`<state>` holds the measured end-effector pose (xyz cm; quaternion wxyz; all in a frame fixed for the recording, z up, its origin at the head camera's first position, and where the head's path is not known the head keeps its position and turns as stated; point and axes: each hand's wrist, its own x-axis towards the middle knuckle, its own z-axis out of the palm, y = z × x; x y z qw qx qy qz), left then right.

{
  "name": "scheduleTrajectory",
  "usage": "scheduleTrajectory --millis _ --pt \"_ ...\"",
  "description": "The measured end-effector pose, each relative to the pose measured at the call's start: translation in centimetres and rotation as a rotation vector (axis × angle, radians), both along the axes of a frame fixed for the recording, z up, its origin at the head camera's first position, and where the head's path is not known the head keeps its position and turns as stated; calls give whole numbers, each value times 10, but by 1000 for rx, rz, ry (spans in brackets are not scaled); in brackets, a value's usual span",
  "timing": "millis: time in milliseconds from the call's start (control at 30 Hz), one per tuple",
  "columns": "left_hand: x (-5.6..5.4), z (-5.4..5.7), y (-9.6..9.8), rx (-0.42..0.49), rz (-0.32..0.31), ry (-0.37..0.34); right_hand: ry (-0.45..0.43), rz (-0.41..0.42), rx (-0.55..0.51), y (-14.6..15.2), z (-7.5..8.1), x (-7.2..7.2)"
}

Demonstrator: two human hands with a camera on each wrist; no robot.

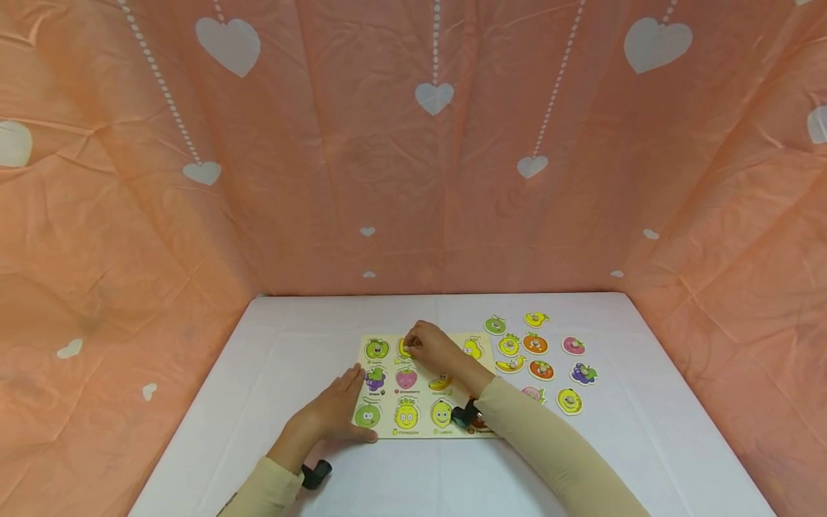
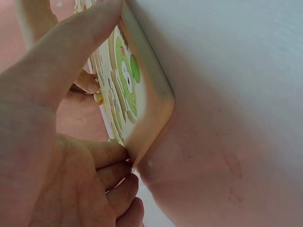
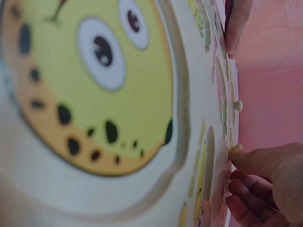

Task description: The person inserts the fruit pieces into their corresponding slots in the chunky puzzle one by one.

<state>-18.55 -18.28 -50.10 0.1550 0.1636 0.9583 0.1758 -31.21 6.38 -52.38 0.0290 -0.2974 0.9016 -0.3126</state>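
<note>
A pale wooden fruit puzzle board [image 1: 392,341] lies flat on the white table. My left hand [image 1: 332,409] rests at its near left corner, fingers along the left edge and thumb by the near edge; the left wrist view shows the fingertips [image 2: 120,153] touching the board's side. Reaching over the board, my right hand [image 1: 434,348] pinches the small knob [image 3: 235,149] of a yellow fruit puzzle piece [image 1: 403,350] at the far row. Fingers hide most of that piece, so how deep it sits I cannot tell. Beside it is a green apple [image 1: 377,350].
Right of the board lie several loose knobbed pieces, among them a pear [image 1: 535,319], a pineapple [image 1: 509,345], a banana [image 1: 510,365], grapes [image 1: 584,373] and a round yellow fruit [image 1: 569,401]. A peach-coloured curtain [image 1: 400,215] with hearts surrounds the table [image 1: 297,337].
</note>
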Motion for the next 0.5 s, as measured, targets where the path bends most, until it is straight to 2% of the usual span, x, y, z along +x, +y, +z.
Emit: scheduleTrajectory --millis 200,500 --pt "-1 -1 -1 8 -4 4 -13 -8 -2 3 1 1" --pt "0 -5 -2 13 2 -6 23 -15 -1 11 0 3"
